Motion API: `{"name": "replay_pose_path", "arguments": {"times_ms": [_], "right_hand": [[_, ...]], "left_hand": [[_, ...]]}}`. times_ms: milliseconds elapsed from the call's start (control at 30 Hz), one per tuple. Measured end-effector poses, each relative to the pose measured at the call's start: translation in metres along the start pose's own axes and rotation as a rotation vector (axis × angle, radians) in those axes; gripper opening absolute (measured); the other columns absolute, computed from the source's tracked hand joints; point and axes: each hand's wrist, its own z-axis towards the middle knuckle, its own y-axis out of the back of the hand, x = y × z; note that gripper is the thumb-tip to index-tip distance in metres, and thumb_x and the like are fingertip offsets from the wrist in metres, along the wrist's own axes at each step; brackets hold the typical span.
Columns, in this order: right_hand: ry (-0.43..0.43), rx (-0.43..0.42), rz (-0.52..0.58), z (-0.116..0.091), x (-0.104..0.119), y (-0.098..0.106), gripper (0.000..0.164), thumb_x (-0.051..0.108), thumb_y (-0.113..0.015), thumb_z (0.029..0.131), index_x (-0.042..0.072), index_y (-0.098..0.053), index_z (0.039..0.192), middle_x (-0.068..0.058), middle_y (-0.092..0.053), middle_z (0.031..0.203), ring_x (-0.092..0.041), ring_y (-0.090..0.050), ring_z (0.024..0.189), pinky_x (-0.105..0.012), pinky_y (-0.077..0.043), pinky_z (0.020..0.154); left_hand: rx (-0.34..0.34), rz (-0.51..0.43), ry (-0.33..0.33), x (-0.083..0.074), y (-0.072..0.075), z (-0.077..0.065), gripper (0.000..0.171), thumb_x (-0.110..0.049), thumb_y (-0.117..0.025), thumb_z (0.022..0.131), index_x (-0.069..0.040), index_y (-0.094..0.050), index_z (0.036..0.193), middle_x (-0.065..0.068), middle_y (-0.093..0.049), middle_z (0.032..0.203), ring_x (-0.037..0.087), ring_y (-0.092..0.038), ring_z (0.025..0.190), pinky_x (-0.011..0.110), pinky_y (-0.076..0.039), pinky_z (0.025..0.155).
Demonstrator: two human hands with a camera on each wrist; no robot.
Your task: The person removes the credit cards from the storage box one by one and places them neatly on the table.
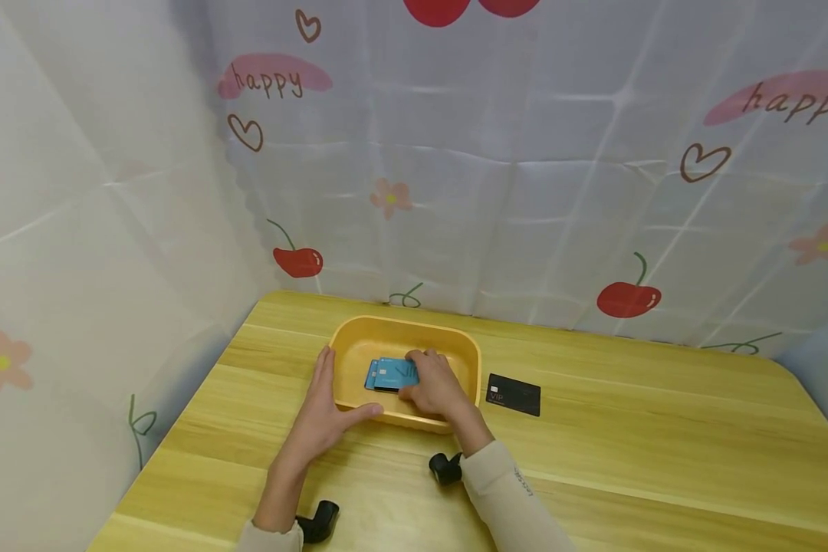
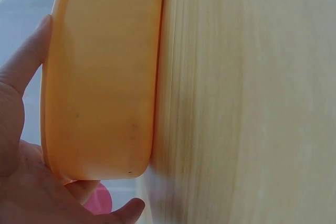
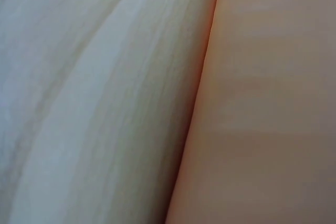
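Observation:
A yellow plastic tray [image 1: 414, 328] with rounded corners rests on the wooden table. Its near left corner is held by my left hand [image 1: 323, 418], the thumb lying along the front rim and the fingers against the left side. In the left wrist view, the left hand [image 2: 31, 182] spans the end of the tray [image 2: 102, 77]. Inside the tray lie overlapping blue cards [image 1: 393, 371], with a dark edge showing under the top one. Reaching in over the front rim, my right hand [image 1: 433, 383] pinches the cards' right end, covering part of the lettering.
A black VIP card [image 1: 514, 395] lies on the table [image 1: 628, 460] just right of the tray. Black wrist-mounted devices [image 1: 445, 468] sit near both sleeves. Behind and to the left hangs a white printed curtain [image 1: 497, 230] that meets the table's back edge.

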Motion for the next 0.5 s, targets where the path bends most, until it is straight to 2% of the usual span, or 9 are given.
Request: {"name": "replay_pose_path", "arguments": {"times_ms": [500], "right_hand": [[0.004, -0.010, 0.004, 0.0005, -0.0007, -0.0006, 0.055, 0.015, -0.079, 0.085, 0.000, -0.056, 0.132, -0.020, -0.055, 0.127, -0.035, -0.048, 0.115, -0.048, -0.040, 0.100]], "left_hand": [[-0.003, -0.010, -0.008, -0.0002, 0.0003, -0.0003, 0.124, -0.037, -0.085, 0.078, -0.004, 0.003, 0.158, 0.014, 0.006, 0.164, 0.032, -0.002, 0.149, 0.053, -0.012, 0.117]]}}
